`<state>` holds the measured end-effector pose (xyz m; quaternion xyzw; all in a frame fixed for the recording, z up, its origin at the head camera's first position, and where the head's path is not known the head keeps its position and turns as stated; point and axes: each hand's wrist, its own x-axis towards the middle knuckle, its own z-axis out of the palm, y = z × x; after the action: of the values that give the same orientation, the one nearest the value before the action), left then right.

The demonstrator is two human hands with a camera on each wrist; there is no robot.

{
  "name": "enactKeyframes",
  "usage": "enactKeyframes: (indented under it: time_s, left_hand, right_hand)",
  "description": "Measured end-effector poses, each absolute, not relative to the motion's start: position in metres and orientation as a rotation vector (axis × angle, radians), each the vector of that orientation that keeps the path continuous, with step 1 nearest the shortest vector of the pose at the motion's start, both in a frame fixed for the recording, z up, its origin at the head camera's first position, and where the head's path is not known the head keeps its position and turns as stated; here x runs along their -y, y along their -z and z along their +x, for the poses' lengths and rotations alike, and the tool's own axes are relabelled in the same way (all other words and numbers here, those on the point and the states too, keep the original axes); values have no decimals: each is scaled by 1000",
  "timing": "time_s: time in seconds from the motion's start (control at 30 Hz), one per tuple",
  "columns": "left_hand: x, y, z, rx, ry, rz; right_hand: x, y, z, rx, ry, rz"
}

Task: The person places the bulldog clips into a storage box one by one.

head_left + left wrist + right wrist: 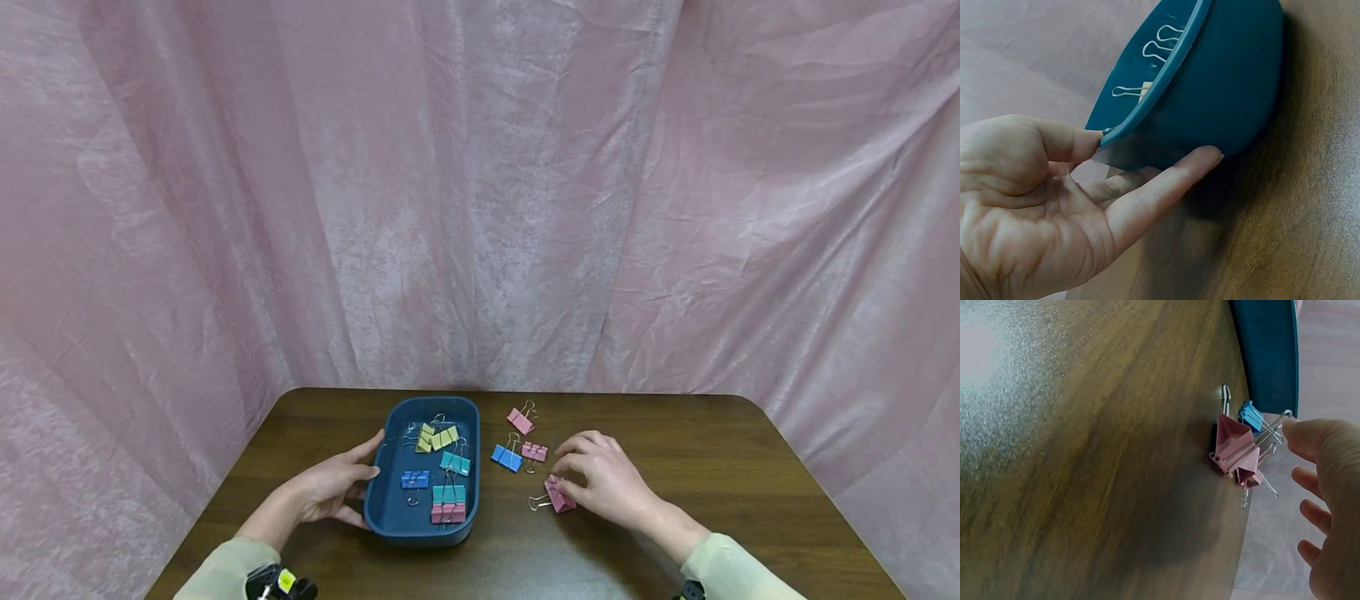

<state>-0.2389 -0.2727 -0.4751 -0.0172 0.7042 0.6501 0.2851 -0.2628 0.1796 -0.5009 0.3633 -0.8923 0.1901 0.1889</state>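
My left hand (pixel 333 487) lies against the left side of a dark blue plastic box (pixel 378 500). In the left wrist view its thumb touches the rim and its straight fingers rest on the outer wall. The box holds yellow (pixel 444 438), teal (pixel 455 463), blue (pixel 415 480) and pink (pixel 448 513) binder clips. Right of the box, my right hand (pixel 603 475) pinches a pink binder clip (pixel 560 495) low over the table. In the right wrist view the thumb meets this clip's wire handle (pixel 1260 437); the index finger is mostly hidden.
Between box and right hand lie a blue binder clip (pixel 507 458) and a pink one (pixel 534 452). Farther back is another pink clip (pixel 521 420). Everything stands on a brown wooden table (pixel 697 467), with a pink curtain (pixel 480 208) behind its far edge.
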Motion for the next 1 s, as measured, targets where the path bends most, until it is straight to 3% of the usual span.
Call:
enactKeyframes:
  time_s: [1.0]
  left_hand:
    - [273,477,-240,-1891,-1736,-52]
  right_hand:
    - [-172,510,-263,2567,-518,1006]
